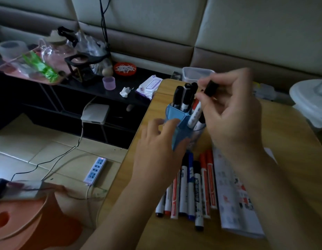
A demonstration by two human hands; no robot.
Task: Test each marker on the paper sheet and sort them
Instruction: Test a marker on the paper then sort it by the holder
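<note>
**Marker test: both grips at the pen holder**

Right grip [232, 120]: thumb and fingertips pinch a short black marker piece [211, 88], raised above the holder. The piece is blurred, so I cannot tell whether it is a cap alone or the end of a whole marker.

Left grip [156, 152]: fingers curled over the near-left rim of the blue pen holder [176, 112], thumb against its front wall, so it holds the holder.

The holder stands upright on the table [292, 141], close to the left edge and toward the far left corner. Upright markers [183, 98] fill it, black caps up at the back, white barrels leaning at the right.

Loose markers [192, 186], red, blue and black, lie side by side on the near side of the holder. The printed paper sheet [232, 195] lies just to the right of that row, touching it.

A clear plastic box [196, 73] sits at the far edge.
</note>
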